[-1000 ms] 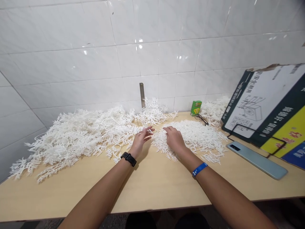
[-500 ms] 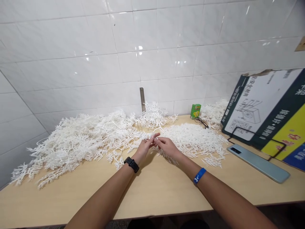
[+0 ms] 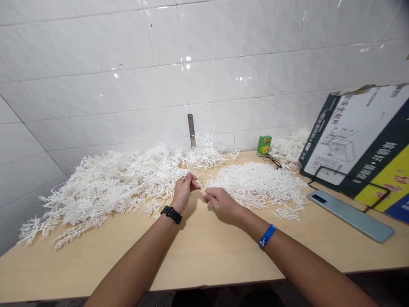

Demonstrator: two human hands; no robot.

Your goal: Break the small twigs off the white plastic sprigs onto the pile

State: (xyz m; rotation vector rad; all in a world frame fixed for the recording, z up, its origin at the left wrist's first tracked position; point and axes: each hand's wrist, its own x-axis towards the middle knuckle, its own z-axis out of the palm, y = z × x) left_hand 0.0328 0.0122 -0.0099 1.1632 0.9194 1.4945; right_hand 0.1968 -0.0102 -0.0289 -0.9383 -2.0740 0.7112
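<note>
A large heap of white branched plastic pieces (image 3: 121, 183) spreads over the left of the table, with a smaller clump (image 3: 207, 153) behind the hands. Loose white pieces (image 3: 262, 181) form a flatter pile on the right. My left hand (image 3: 185, 189), below a black watch, is at the right edge of the large heap, thumb and fingers pinched on a white branched piece. My right hand (image 3: 219, 200), with a blue wristband above it, is closed beside the flatter pile; what its fingertips hold, if anything, is too small to make out. The hands are apart.
A metal ruler (image 3: 191, 130) leans on the tiled wall. A small green box (image 3: 264, 146) and black glasses (image 3: 273, 161) stand near another white pile (image 3: 289, 149). On the right are a phone (image 3: 351, 215), a black wire frame (image 3: 351, 181) and a printed cardboard box (image 3: 338, 145).
My hands have moved apart from where they met. The left hand has shifted left and slightly up toward the large heap, and the right hand slightly down. The view has shifted a little.
</note>
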